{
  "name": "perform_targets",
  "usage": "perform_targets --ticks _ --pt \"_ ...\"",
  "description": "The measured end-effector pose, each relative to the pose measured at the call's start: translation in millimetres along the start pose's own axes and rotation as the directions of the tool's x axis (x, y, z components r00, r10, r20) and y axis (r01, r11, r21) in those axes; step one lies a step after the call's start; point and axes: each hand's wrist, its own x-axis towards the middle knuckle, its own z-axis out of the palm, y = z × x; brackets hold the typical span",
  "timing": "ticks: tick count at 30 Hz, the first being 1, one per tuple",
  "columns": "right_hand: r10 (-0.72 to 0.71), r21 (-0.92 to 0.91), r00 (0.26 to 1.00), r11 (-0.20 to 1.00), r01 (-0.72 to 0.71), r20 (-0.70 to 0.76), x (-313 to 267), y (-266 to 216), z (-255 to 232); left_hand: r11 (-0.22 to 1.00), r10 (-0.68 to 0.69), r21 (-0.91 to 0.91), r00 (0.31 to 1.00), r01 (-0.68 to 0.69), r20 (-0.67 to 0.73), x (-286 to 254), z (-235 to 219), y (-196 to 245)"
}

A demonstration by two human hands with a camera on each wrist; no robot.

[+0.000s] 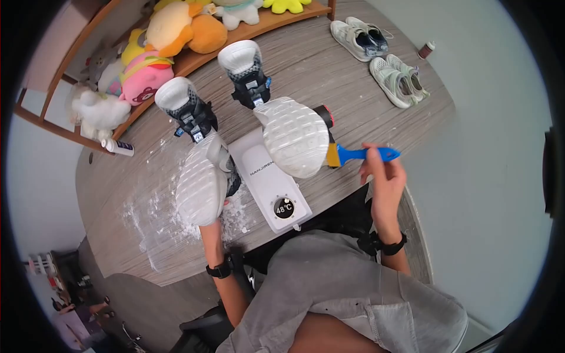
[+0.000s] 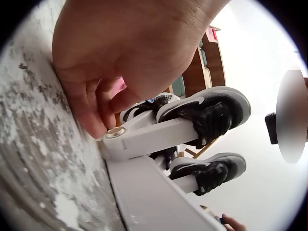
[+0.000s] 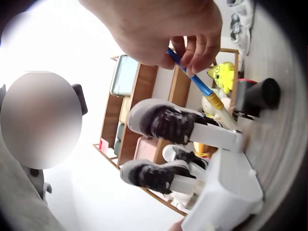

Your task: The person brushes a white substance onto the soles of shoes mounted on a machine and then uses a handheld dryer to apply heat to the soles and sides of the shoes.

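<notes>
My right hand [image 1: 385, 185] pinches the blue handle of a paintbrush [image 1: 362, 154]. Its yellow ferrule lies beside a white shoe sole [image 1: 294, 138], and in the right wrist view the bristles point at the foot of a dryer arm [image 3: 219, 137]. My left hand [image 2: 130, 43] is low over the powdery table, loosely bent fingers right at the round metal-capped pivot [image 2: 115, 132] of another arm. In the head view the left sneaker [image 1: 203, 176] hides most of that hand. Between the hands stands a white shoe dryer [image 1: 265, 170] with a 48°C display, black-and-white sneakers on its arms.
White powder [image 1: 156, 215] is scattered on the wood-grain table [image 1: 118, 188]. A black cylinder with a red ring [image 1: 325, 116] lies behind the right sneaker. Two pairs of light shoes [image 1: 400, 79] stand at the far right. Plush toys [image 1: 147, 76] fill a wooden shelf [image 1: 194, 59] behind.
</notes>
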Motion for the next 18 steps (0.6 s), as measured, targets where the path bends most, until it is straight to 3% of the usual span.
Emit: perform_targets --ticks 1,3,5,6,8,9,13,15,16,17,18 --pt "-0.029 0.056 0.998 0.998 0.032 -0.059 4 -6 -2 1.000 0.008 0.009 1.000 -0.008 0.011 -3 0 12" --pt "-0.060 0.126 0.990 0.989 0.077 -0.126 12 -19 -1 0.959 -0.122 -0.245 0.988 0.143 0.099 -6 3 37" --pt "-0.204 0.440 0.963 0.859 0.262 -0.176 18 -29 -1 0.965 -0.118 -0.226 0.990 0.133 0.078 -8 9 50" --pt "-0.199 0.439 0.964 0.860 0.258 -0.177 21 -28 4 0.968 -0.130 -0.211 0.990 0.138 0.053 -10 10 51" --pt "-0.038 0.573 0.995 0.815 0.085 -0.094 31 -27 18 0.975 -0.127 -0.175 0.991 0.134 0.050 -8 9 37" --pt "-0.028 0.569 1.000 0.822 0.026 -0.005 37 -19 19 0.982 -0.118 -0.140 0.992 0.124 0.047 -7 9 35" --pt "-0.018 0.563 0.999 0.826 -0.005 0.036 59 -15 24 0.975 -0.157 -0.157 0.988 0.156 0.009 -9 12 54" --pt "-0.013 0.565 1.000 0.825 -0.003 0.025 64 -18 30 0.954 -0.262 -0.161 0.965 0.255 -0.029 -14 8 55" --pt "-0.008 0.565 1.000 0.825 0.001 0.010 65 -17 32 0.954 -0.266 -0.153 0.964 0.259 -0.027 -14 -3 22" --pt "-0.004 0.566 1.000 0.824 0.000 0.006 66 -16 32 0.983 -0.181 0.006 0.977 0.183 -0.116 -7 -18 -36" --pt "0.012 0.551 1.000 0.835 -0.008 -0.003 67 -12 34 0.979 -0.074 0.173 0.980 0.107 -0.186 2 -25 -64"
